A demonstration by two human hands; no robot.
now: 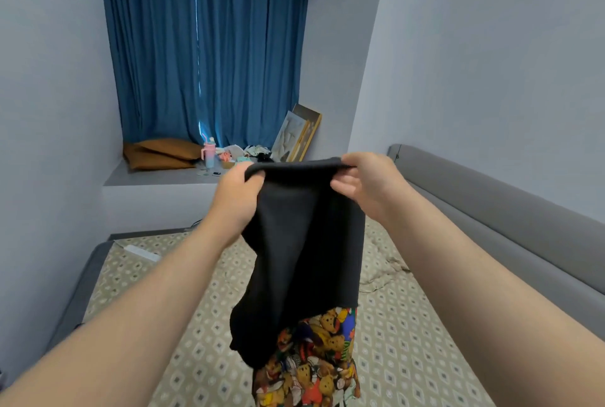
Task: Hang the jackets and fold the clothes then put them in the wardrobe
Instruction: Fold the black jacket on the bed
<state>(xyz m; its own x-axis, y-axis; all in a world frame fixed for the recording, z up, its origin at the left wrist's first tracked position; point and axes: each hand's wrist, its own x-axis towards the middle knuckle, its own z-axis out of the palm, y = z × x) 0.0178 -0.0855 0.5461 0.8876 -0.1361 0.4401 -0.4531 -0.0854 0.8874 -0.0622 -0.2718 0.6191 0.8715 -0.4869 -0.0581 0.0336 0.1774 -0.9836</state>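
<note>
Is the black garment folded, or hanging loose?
Hanging loose, not folded. The black garment drapes down in the air above the bed, its top edge gripped by the left hand and right hand.

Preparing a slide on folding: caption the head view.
The left hand and right hand grip a black garment with teddy-bear print by its top edge above the patterned bed.

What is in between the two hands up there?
In the head view, the top edge of the black garment stretches between the left hand and the right hand; both grip it.
</note>
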